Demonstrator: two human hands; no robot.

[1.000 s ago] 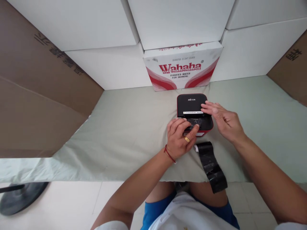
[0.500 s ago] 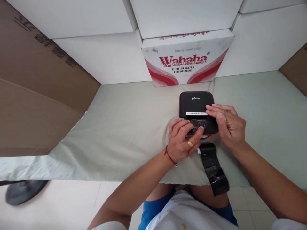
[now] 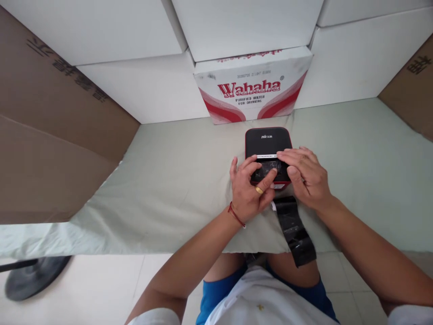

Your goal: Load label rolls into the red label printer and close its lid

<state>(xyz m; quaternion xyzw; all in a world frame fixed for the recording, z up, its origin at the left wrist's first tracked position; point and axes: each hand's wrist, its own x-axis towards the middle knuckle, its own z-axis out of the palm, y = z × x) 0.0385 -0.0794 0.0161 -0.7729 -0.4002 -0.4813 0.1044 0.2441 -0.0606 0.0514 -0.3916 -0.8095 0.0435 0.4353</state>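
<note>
A small black label printer (image 3: 267, 140) with red trim stands on the cloth, a white sticker strip (image 3: 265, 156) along its lid's near edge. Shiny black film (image 3: 268, 169) lies in the opening below that strip. My left hand (image 3: 250, 183) has its thumb and fingers on this film, one fingertip near the strip's left end. The fingers of my right hand (image 3: 306, 174) lie stretched along the lid's right side, thumb beside the printer's near right corner. A length of black ribbon (image 3: 294, 230) with a white core runs from below the printer over the table edge.
Behind the printer stands a white and red Wahaha water carton (image 3: 253, 97) against stacked white boxes (image 3: 142, 90). Brown cartons flank the table, a large one (image 3: 61, 153) at left and another (image 3: 412, 95) at right. A black round base (image 3: 37, 277) is on the floor.
The view has shifted slightly. My right fingertips sit a little further in along the lid's near edge, and a left fingertip is now closer to the sticker strip. More of the printer's red front shows.
</note>
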